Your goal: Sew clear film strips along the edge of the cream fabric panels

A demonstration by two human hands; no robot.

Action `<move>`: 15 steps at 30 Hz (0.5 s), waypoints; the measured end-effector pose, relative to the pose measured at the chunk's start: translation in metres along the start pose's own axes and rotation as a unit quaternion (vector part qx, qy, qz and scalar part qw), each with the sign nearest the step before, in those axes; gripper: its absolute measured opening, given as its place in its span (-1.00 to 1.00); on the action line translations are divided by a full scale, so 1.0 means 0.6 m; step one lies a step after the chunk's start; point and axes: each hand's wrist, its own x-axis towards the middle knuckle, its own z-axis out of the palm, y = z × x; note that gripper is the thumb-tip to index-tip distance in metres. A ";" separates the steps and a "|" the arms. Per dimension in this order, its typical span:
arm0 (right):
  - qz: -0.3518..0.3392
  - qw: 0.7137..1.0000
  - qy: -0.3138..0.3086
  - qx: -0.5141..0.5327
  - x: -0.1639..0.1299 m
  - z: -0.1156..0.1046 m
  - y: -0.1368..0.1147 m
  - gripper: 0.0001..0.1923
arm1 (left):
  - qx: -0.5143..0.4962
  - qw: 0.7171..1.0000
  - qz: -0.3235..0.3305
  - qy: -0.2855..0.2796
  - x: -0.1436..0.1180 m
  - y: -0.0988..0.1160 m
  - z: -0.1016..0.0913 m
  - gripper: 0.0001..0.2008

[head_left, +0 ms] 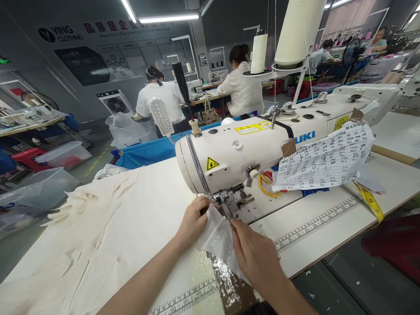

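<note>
left hand (pixel 193 218) and right hand (pixel 254 251), each grip pinched on a sheer white fabric piece (pixel 218 238) lying on the surface (pixel 147 210) under the sewing machine (pixel 249 148) head, fingertips partly hidden, needle hard to make out.

- The left hand (pixel 193 218) reaches forward from the lower left, its bare forearm stretched out long, fingers curled in and pinched shut.
- The right hand (pixel 254 251) comes in from the lower right, back facing up, fingertips (pixel 233 225) pinched forward, close to the left hand.
</note>
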 end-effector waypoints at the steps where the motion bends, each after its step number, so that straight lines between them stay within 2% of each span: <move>1: -0.001 1.000 -0.002 -0.006 0.000 0.002 0.001 -0.69 | 0.001 1.000 0.001 -0.001 0.000 0.000 0.000 -0.81; 6: -0.010 1.000 -0.009 -0.018 -0.003 0.008 0.004 -0.67 | 0.024 1.000 0.009 -0.005 0.002 0.000 -0.001 -0.82; 15: 0.004 1.000 -0.017 0.010 -0.005 0.001 0.002 -0.68 | 0.017 1.000 -0.015 -0.013 0.001 -0.004 -0.001 -0.82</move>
